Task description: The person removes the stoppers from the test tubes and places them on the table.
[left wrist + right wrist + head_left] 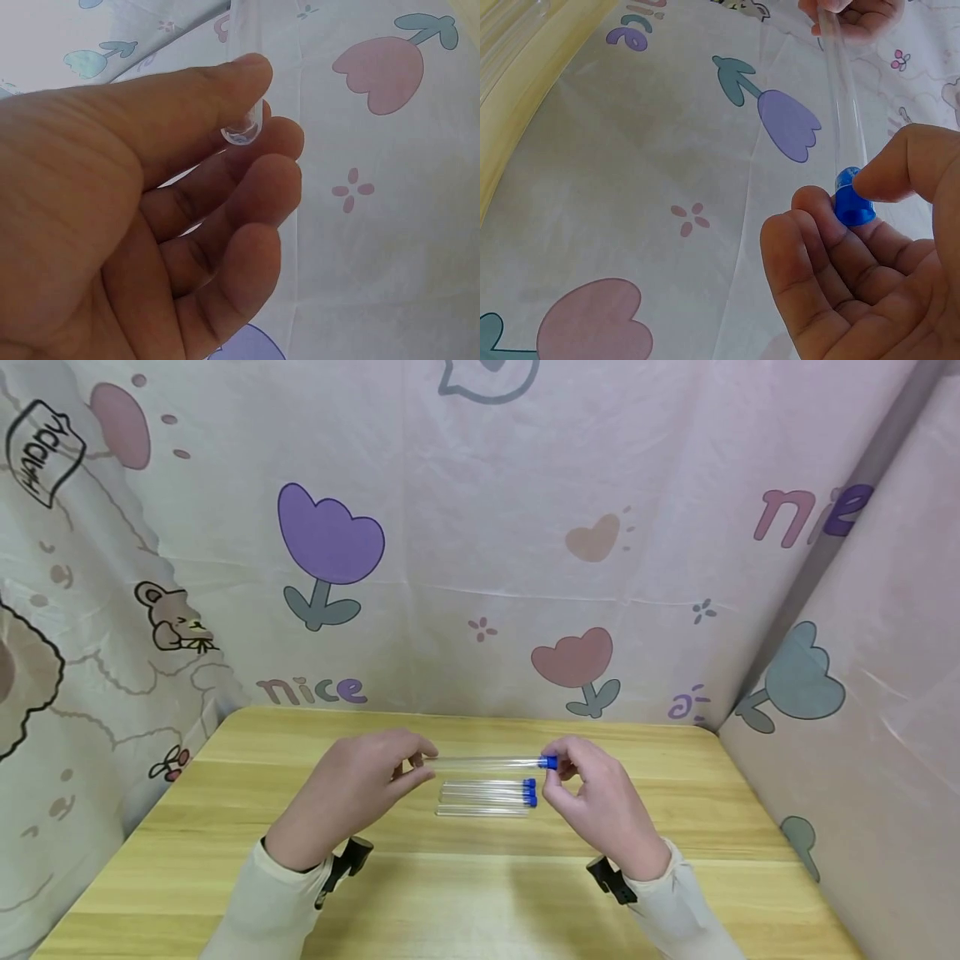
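Observation:
A clear test tube (pixel 483 764) with a blue cap (pixel 854 208) is held level between both hands, above the table. My left hand (pixel 367 777) pinches its rounded closed end (pixel 244 133) between thumb and forefinger, the other fingers loosely bent. At the opposite end, my right hand (pixel 600 789) pinches the blue cap between thumb and fingers. Just nearer to me, several more test tubes (pixel 483 793) lie side by side on the wood, blue caps pointing right. The nearest tube (pixel 480 812) in that row shows no blue cap.
The tubes lie on a light wooden table (pixel 480 893). A printed cloth (pixel 465 527) hangs behind it and along both sides. Small black wrist cameras sit at the left cuff (pixel 281 893) and the right cuff (pixel 678 893).

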Motion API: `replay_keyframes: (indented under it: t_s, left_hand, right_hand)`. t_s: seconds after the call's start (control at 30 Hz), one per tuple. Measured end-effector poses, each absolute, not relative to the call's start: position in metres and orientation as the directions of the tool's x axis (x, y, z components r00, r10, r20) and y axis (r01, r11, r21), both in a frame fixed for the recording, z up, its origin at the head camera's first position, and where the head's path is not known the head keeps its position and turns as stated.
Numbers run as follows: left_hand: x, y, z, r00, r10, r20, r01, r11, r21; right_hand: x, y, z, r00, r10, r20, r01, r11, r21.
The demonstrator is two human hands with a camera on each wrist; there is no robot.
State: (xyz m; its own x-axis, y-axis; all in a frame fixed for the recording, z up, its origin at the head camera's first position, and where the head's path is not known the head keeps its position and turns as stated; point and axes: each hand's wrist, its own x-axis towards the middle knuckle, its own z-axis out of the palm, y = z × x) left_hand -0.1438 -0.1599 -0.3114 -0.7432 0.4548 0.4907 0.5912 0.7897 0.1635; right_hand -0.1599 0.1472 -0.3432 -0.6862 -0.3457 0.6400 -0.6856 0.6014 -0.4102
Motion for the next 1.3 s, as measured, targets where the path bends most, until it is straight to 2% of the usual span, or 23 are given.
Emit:
replay_keyframes:
  t_s: [0.33, 0.63, 0.83, 1.13, 1.3]
  left_hand:
    - [-0.1433, -0.1584, -0.3096, -0.763, 0.462, 0.453, 0.592, 0.781, 0.201]
    - [-0.1435, -0.1608, -0.3118, -0.715, 0.438, 0.545, 0.613, 0.767, 0.189]
    - [-0.144, -0.1604, -0.313, -0.708, 0.427, 0.562, 0.613, 0.767, 0.188]
    - [-0.149, -0.1626, -0.3169, -0.638, 0.448, 0.626, 0.651, 0.748, 0.128]
    - [-0.1488, -0.1633, -0.3164, -0.641, 0.441, 0.628, 0.64, 0.759, 0.121]
  right_hand:
    - [-0.1589, 0.149, -0.3438, -0.69, -0.338, 0.64, -0.672, 0.627, -0.394]
    - [-0.1583, 0.1495, -0.3426, -0.706, -0.307, 0.638, -0.646, 0.649, -0.403]
    - [-0.1585, 0.1488, -0.3403, -0.707, -0.311, 0.636, -0.638, 0.668, -0.383]
    - [-0.162, 0.149, -0.3417, -0.694, -0.342, 0.634, -0.661, 0.652, -0.372]
    - [-0.1624, 0.1489, -0.343, -0.69, -0.349, 0.635, -0.669, 0.643, -0.373]
